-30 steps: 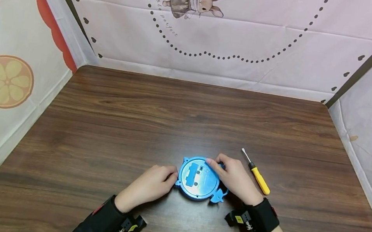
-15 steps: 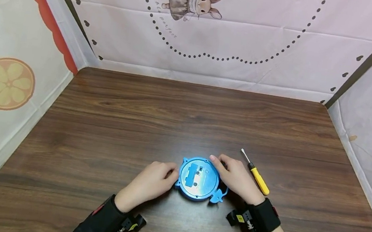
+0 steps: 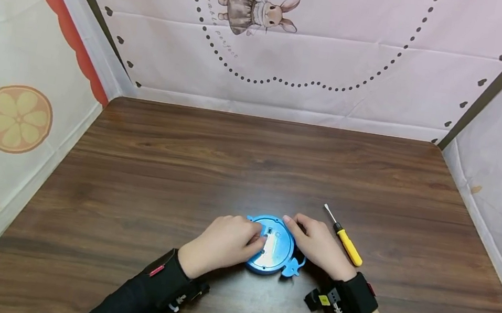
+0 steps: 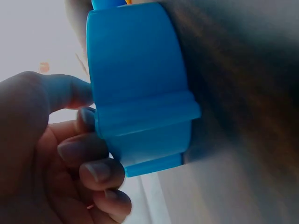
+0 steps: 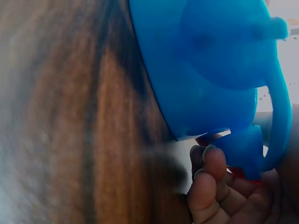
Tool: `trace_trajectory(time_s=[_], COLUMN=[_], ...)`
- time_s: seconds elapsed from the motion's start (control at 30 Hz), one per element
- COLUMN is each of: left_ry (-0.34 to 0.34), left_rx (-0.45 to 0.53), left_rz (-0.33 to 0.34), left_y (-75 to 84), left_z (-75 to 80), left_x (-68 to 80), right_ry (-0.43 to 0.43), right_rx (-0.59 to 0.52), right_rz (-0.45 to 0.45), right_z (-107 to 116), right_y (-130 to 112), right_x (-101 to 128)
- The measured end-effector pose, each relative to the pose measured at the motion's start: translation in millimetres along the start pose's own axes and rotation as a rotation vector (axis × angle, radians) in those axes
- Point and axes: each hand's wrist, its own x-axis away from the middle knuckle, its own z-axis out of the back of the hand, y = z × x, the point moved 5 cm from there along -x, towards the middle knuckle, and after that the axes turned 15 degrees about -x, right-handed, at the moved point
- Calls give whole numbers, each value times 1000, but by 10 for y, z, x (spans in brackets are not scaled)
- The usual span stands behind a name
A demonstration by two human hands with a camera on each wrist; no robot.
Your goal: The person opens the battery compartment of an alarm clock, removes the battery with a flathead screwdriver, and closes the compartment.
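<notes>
A round blue plastic toy (image 3: 278, 250) with small shaped bits on its rim lies on the table, back side up. My left hand (image 3: 232, 241) reaches over its left part, fingers curled, thumb and forefinger at the back panel and covering the battery cover. In the left wrist view the thumb and fingertips meet the far edge of the toy (image 4: 135, 65); I cannot tell whether they pinch anything. My right hand (image 3: 321, 246) holds the toy's upper right rim, thumb at the edge. The right wrist view has its curled fingers (image 5: 204, 189) at a blue stub (image 5: 245, 149) beside a curved tail-like loop.
A screwdriver (image 3: 349, 248) with a yellow handle lies just right of my right hand, its tip pointing away. The brown wooden table (image 3: 231, 164) is bounded by white printed cloth (image 3: 339, 62) at the back and both sides.
My left hand has moved right from beside the toy's rim to over its back panel. The right thumb has drawn back slightly toward the rim. The head view has tilted up a little.
</notes>
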Motion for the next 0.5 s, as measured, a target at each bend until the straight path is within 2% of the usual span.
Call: trace_trajectory(time_s=[0.27,0.5], left_ry=[-60,-70], left_rx=[-18,13], left_rz=[45,71], left_y=[5,12], left_z=[-13,-10], left_x=[-67,-93], right_ry=[19,18], right_rx=[-12,-8], right_rz=[13,31], right_z=[-4,3], right_y=[28,28], right_x=[1,6])
